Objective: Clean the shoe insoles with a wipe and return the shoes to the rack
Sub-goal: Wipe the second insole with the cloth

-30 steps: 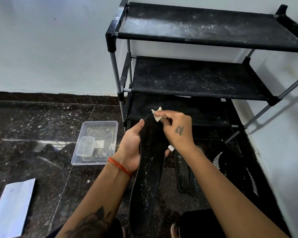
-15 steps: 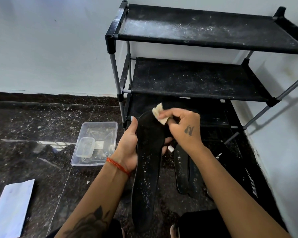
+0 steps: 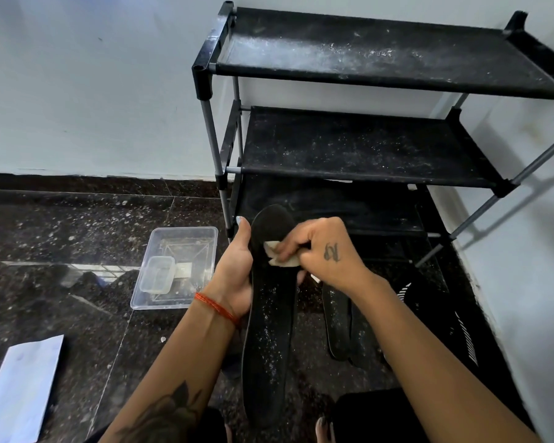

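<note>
A long black insole (image 3: 269,318), speckled with white dust, stands nearly upright in front of me. My left hand (image 3: 235,273) grips it from the left side, thumb along its edge. My right hand (image 3: 323,251) pinches a small crumpled beige wipe (image 3: 282,255) and presses it on the insole's upper part. A second black insole (image 3: 338,321) lies on the floor to the right. A black shoe with white stripes (image 3: 442,330) sits further right. The black three-shelf rack (image 3: 365,145) stands behind, its shelves dusty.
A clear plastic tray (image 3: 176,266) holding a smaller clear box (image 3: 157,274) sits on the dark stone floor to the left. A white sheet of paper (image 3: 16,388) lies at the bottom left. White walls close in behind and on the right.
My right hand has moved the wipe down from the insole's tip onto its upper surface. The left hand keeps hold of the insole, which has shifted only slightly.
</note>
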Tool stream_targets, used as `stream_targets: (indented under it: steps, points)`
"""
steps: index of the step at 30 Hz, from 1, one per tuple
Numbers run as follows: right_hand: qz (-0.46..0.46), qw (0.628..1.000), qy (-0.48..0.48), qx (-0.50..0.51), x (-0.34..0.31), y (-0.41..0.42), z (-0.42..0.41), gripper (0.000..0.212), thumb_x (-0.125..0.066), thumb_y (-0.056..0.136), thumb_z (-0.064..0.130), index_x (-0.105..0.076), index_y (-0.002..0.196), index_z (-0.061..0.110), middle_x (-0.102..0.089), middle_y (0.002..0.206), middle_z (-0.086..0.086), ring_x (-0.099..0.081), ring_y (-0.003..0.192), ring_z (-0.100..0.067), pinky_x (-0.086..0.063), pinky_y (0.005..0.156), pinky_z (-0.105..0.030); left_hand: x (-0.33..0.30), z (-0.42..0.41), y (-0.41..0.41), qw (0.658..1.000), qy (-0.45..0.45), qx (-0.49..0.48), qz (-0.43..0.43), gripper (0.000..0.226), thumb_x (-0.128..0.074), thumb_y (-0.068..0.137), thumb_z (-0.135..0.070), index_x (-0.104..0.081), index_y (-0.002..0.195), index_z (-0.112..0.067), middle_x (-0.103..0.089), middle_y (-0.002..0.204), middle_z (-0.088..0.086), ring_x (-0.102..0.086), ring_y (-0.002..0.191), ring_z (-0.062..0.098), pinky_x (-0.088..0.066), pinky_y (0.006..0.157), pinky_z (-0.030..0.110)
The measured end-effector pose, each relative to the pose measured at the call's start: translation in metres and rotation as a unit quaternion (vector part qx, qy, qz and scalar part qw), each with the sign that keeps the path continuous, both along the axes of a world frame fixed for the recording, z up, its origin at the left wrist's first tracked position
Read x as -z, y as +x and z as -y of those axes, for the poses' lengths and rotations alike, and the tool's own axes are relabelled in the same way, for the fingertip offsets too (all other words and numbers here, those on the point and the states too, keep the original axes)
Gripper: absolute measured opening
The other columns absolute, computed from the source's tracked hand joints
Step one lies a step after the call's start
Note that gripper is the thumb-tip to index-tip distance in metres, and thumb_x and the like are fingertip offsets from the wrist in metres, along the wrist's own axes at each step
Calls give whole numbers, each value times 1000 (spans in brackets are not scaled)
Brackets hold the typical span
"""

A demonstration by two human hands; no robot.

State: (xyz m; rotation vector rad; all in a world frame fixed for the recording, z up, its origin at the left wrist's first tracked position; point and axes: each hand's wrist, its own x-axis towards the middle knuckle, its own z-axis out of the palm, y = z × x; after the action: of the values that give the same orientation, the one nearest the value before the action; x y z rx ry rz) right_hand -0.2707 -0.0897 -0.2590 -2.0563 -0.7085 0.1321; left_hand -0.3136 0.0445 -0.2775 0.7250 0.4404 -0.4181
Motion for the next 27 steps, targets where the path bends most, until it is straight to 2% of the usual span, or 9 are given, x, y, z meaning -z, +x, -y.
stream_targets:
  steps: [2,5,12,14,17,20,22,24,27]
  points:
    - [53,994,4,92,2,5,7,36,-54,62,-17,-76,74,9,-72,81,-3,-67,78,-13,-55,67,-21,1,-3,0,1000,-10,1,-8,89,-15,87,-74,-72,102,-7,-70,103,20,-70,82,32,-57,67,40]
    - [71,975,59,203,1,8,6,38,-53,73,-13,-75,83,15,-71,87,6,-65,84,-5,-50,74,-12,1,-3,0,1000,-12,6,-6,85,-16,86,-76,-60,124,-13,-61,124,20,-65,102,35,-56,74,42]
    - [45,994,19,94,8,-3,-13,39,-61,69,-11,-74,97,12,-71,97,-2,-64,92,-9,-47,85,-11,2,1,-1,1000,-3,-8,8,79,-16,90,-71,-65,111,-13,-70,99,16,-69,81,28,-57,69,40]
    - [26,999,38,24,1,-8,-13,35,-60,68,-11,-75,93,8,-71,93,-3,-65,86,-7,-50,78,-12,3,1,-1,1000,-5,-19,12,79,-16,92,-68,-66,103,-8,-72,90,17,-71,75,28,-58,66,38]
    - [-78,996,15,-47,-4,-5,-3,41,-50,63,-21,-75,81,4,-70,84,-1,-68,75,-15,-50,54,-11,2,0,1,1000,-9,-21,9,85,-15,92,-68,-71,95,-4,-71,88,20,-71,71,29,-58,62,39]
    - [-47,999,-8,18,0,3,5,35,-57,61,-21,-76,74,6,-71,78,-1,-68,73,-14,-56,60,-24,2,-3,2,1000,-9,-14,-7,87,-16,90,-71,-72,97,-5,-71,94,21,-71,73,32,-58,62,42]
    - [12,992,25,121,2,6,6,34,-58,66,-16,-76,75,11,-72,82,1,-67,74,-8,-55,63,-19,1,-4,1,1000,-13,-13,-15,87,-16,88,-72,-73,101,-8,-70,104,20,-70,84,34,-57,70,44]
    - [33,980,62,188,2,6,2,36,-56,72,-14,-76,79,15,-71,86,4,-64,77,-2,-49,64,-7,0,-3,0,1000,-10,-8,-14,83,-17,88,-73,-64,120,-13,-65,119,19,-66,99,35,-54,78,45]
    - [52,985,42,158,6,0,-9,31,-61,74,-10,-76,88,14,-72,91,3,-64,85,-2,-48,79,-10,-2,0,-1,1000,-9,-9,-13,79,-16,90,-71,-63,118,-14,-68,110,17,-69,87,32,-57,72,43]
